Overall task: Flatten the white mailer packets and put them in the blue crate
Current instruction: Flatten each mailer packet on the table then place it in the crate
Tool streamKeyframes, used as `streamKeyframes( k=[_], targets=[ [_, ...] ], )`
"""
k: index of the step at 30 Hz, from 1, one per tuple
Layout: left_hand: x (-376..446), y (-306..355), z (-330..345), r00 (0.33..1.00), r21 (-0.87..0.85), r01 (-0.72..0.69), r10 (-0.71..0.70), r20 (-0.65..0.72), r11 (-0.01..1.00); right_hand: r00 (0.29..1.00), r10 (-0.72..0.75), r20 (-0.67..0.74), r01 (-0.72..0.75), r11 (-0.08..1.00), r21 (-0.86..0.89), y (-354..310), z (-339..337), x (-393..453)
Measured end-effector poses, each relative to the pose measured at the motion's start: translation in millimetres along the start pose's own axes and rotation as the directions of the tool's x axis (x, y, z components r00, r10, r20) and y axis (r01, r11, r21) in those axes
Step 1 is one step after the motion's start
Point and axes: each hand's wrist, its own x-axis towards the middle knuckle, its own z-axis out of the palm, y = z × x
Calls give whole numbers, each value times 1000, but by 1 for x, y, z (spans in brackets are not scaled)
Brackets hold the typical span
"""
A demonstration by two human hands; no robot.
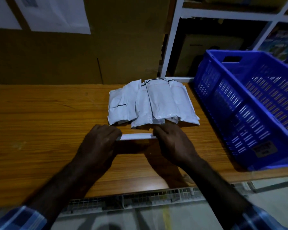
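A pile of several white mailer packets [154,102] lies on the wooden table [40,130], just left of the blue crate [249,112]. In front of the pile, my left hand [100,140] and my right hand [171,141] each grip one end of a single white mailer packet [136,136]. That packet is seen edge-on as a narrow strip between the hands, held just above the table. The crate's mesh floor shows no packets in the part I can see.
A white shelf frame [171,47] with dim boxes stands behind the crate. Brown cardboard with paper sheets [56,14] backs the table. A wire mesh rack [140,196] runs below the table's front edge.
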Motion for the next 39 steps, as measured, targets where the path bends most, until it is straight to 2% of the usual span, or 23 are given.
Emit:
streamKeyframes(
  k=[3, 8, 13, 17, 26, 31, 35, 39],
  targets=[
    [-33, 12, 20, 999, 18, 27, -28, 45, 999, 999, -41, -7, 41, 999, 34, -11, 15, -35],
    [-75, 32, 55, 992, -110, 83, -71, 104, 991, 997, 74, 37, -79, 986, 150, -26, 37, -80],
    [-61, 37, 68, 973, -110, 220, -211, 89, 969, 991, 129, -22, -124, 980, 155, -46, 57, -49],
    [-43, 25, 78, 950, -60, 303, -297, 96, 951, 995, 83, 48, -88, 989, 115, -60, 90, -26],
    [-54, 16, 100, 931, -35, 346, -338, 139, 938, 997, 83, 0, -83, 987, 137, -75, 124, -22],
    [-55, 15, 100, 936, 31, 308, -308, 168, 951, 996, 60, -65, -50, 988, 146, -73, 129, -24],
    [-51, 16, 97, 929, 66, 321, -328, 174, 945, 995, 97, 17, -99, 978, 185, -72, 125, -21],
    [-34, 23, 91, 935, 70, 315, -322, 152, 947, 987, 158, -26, -152, 976, 157, -68, 113, -23]
  ],
)
